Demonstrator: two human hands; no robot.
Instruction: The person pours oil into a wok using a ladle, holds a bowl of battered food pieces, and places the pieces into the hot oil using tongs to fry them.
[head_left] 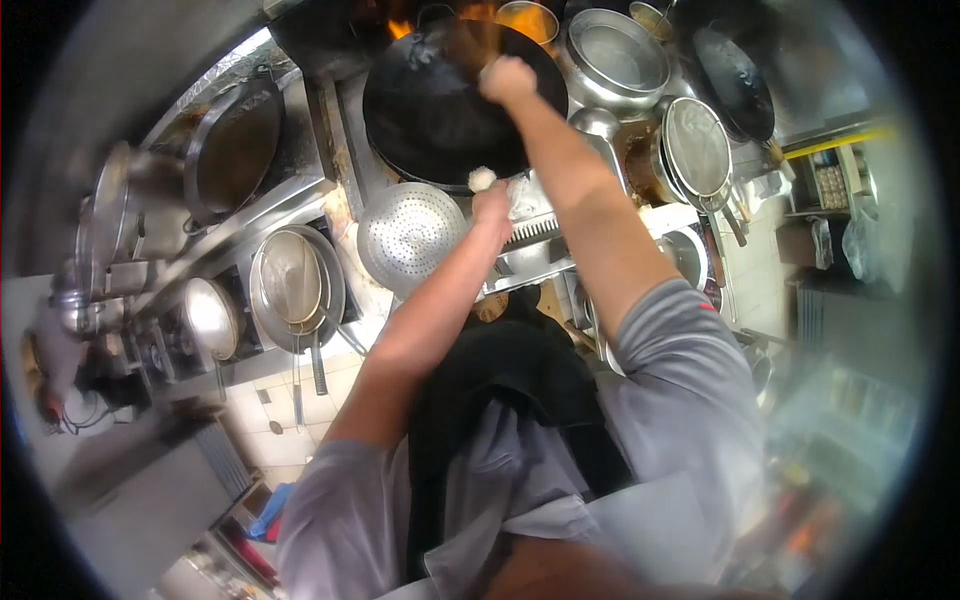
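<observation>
A large black wok [440,110] sits on the burner ahead of me, with flames [480,12] at its far rim. My right hand [508,80] is over the wok's right side, closed round a brown tool [478,48] smeared by motion; its kind cannot be made out. At the wok's near rim is my left hand [490,205], closed, with a wad of white cloth [482,180] showing above the fist. More white material [524,198] lies just right of that hand. A perforated steel ladle-like strainer [412,235] is left of my left forearm.
Steel bowls [618,58] and a mesh strainer [697,148] over a pot stand on the right. Another dark wok [735,85] is beyond them. Leftward are a large pan [235,150], strainers [290,275] and a ladle [211,318], with handles jutting over the counter edge.
</observation>
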